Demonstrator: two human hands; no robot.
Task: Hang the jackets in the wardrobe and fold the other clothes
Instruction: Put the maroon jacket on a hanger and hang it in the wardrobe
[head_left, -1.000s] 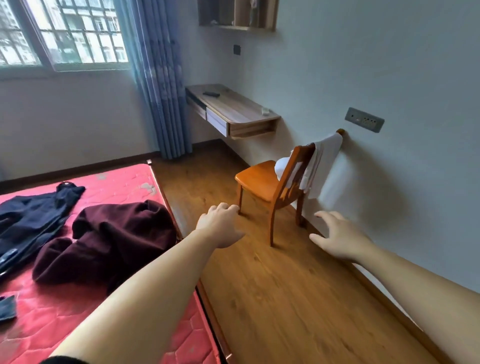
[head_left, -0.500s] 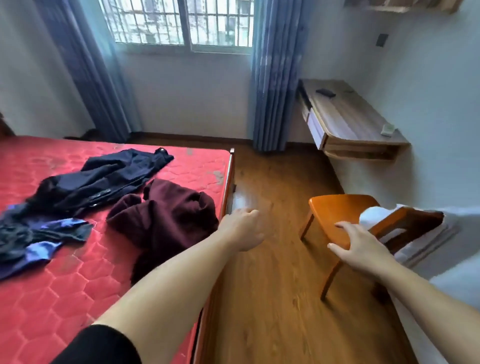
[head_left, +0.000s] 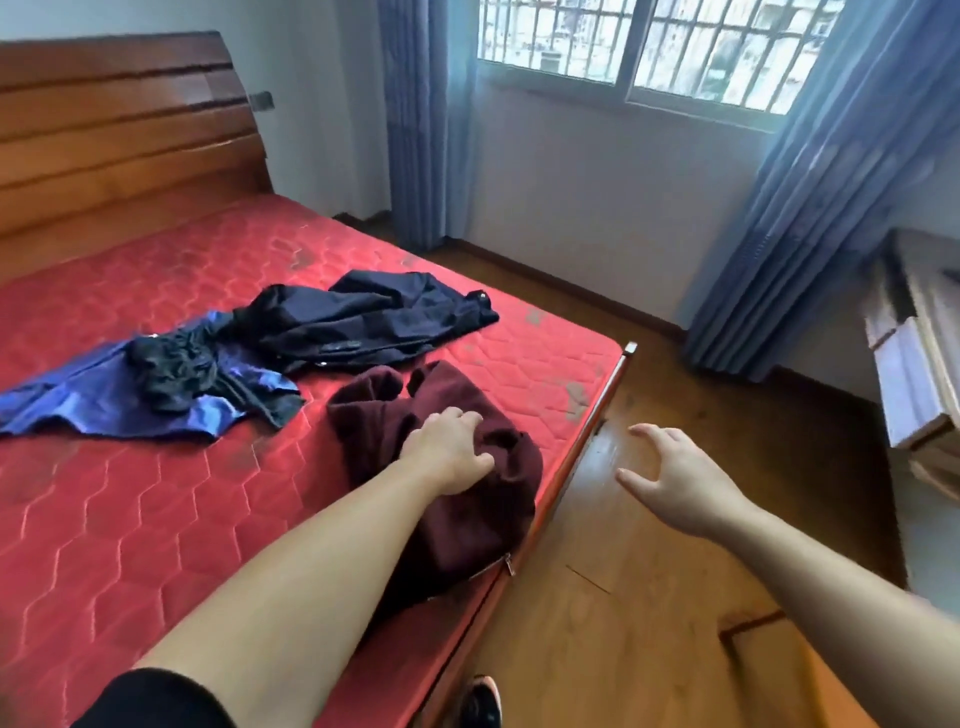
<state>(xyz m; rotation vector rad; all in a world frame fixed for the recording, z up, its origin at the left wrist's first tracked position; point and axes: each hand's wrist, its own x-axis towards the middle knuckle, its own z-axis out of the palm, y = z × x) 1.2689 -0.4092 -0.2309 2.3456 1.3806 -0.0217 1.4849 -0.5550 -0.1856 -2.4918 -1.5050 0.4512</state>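
Observation:
A dark maroon garment (head_left: 467, 519) with a zipper lies crumpled at the near right edge of the red mattress (head_left: 130, 519). My left hand (head_left: 449, 449) rests on top of it with the fingers curled into the fabric. My right hand (head_left: 675, 480) hovers over the wooden floor beside the bed, fingers spread, holding nothing. Farther back on the mattress lie a navy jacket (head_left: 374, 322), a small black garment (head_left: 174, 366) and a shiny blue garment (head_left: 93, 400). No wardrobe is in view.
A wooden headboard (head_left: 119, 135) stands at the far left. Blue curtains (head_left: 810, 208) frame a barred window (head_left: 649, 47). A wall desk (head_left: 919, 364) juts out at the right edge, and an orange chair corner (head_left: 810, 680) shows at the bottom right.
My view has swung left from the chair and desk to the bed. My left hand has come down onto the maroon garment. My right hand has left the chair and opened over the floor.

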